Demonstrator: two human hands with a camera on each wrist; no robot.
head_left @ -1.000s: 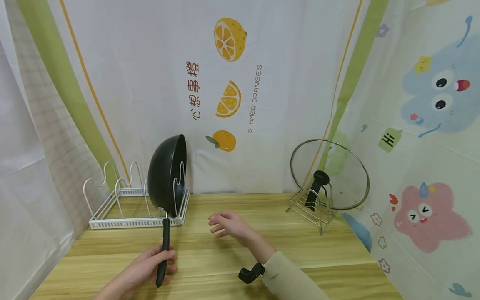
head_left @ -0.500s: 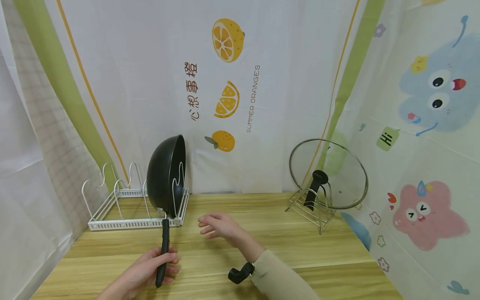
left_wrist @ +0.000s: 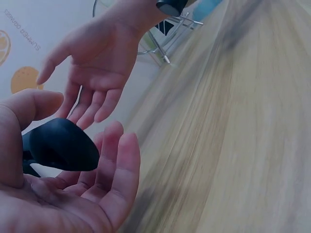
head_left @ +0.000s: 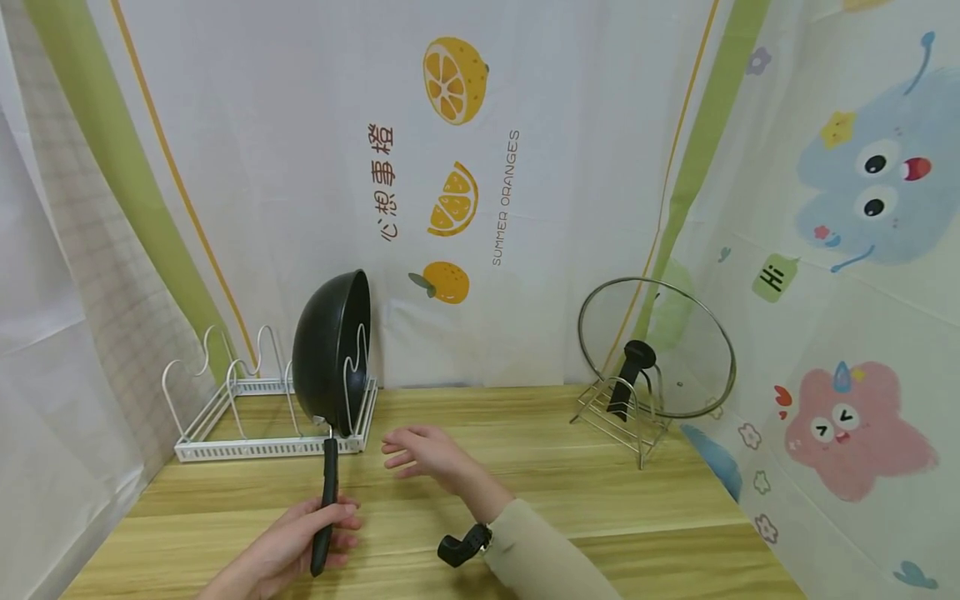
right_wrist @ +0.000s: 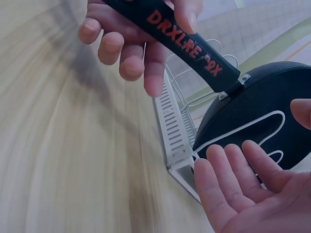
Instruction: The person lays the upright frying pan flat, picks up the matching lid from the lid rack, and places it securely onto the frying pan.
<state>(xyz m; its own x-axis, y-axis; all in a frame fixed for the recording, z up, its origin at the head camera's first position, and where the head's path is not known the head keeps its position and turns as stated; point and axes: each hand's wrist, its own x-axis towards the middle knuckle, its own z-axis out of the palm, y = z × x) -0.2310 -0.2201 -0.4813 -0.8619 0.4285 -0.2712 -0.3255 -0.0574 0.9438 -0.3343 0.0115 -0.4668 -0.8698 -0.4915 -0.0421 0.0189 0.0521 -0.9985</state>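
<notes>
A black wok (head_left: 322,350) stands on its side in the right end of a white wire rack (head_left: 255,448), its opening to the right. Its black handle (head_left: 330,475) points toward me, with red lettering visible in the right wrist view. My left hand (head_left: 300,533) loosely holds this handle, thumb across it and fingers half curled behind it. My right hand (head_left: 431,457) hovers to the right of the handle, fingers spread and relaxed, touching nothing. In the right wrist view, the right fingers (right_wrist: 233,179) appear in front of the wok's rim and the rack's wire.
A glass lid (head_left: 690,333) with a black knob leans in a small wire stand (head_left: 622,429) at the back right. White wire dividers (head_left: 232,375) rise from the rack left of the wok. Printed curtains close off the wooden table (head_left: 540,492) behind and beside it.
My right hand has moved left toward the wok and its handle. The left hand keeps its hold, and the wok stays in the rack.
</notes>
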